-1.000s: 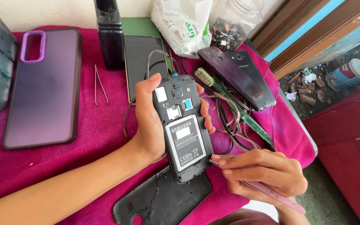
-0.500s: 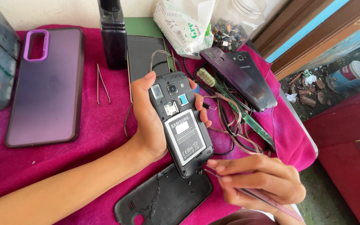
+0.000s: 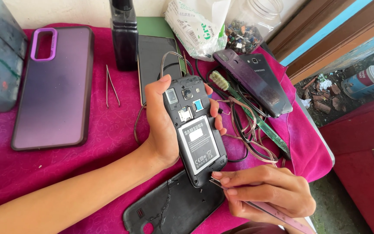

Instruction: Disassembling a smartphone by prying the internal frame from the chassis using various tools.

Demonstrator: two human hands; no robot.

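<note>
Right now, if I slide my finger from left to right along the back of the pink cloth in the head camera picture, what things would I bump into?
Purple phone case with a camera hole → thin metal tweezers → tall black bottle → white crinkly plastic bag → clear jar of small parts.

A single head-worn camera looks steeply down from above and slightly behind the person's own forearms, close to the work. The left hand enters from the lower left and the right hand from the bottom edge, so the view faces forward, away from the body. The tabletop, under a magenta cloth, fills most of the frame, reaching back to a pale wall at the top. On the right the view drops past the edge to the ground.
</note>
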